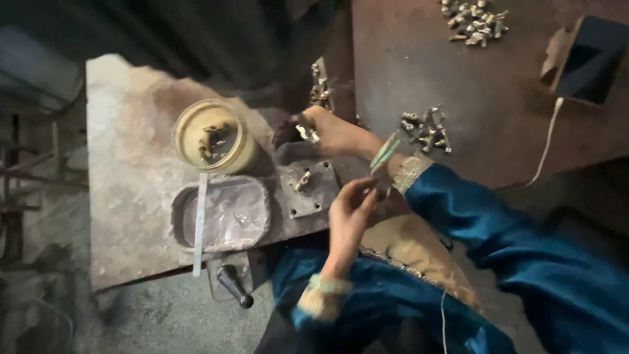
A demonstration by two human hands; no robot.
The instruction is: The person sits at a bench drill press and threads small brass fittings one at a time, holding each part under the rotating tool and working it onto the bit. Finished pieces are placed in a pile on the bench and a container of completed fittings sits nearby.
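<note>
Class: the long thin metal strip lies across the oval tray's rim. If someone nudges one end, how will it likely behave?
The strip looks rigid, so it would probably pivot rather than bend. Resting on the oval tray rim, it may slide off. It seems light for its length.

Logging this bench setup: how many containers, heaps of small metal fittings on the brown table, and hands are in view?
Containers: 2, a round yellow tub and an oval grey tray
Fitting heaps: 2, the far pile and the near pile
Hands: 2, left hand, right hand
Total: 6

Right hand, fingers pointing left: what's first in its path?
Probably the round yellow tin holding small metal parts; the right hand, gripping a small metal fitting, points that way. Depth is unclear.
</note>
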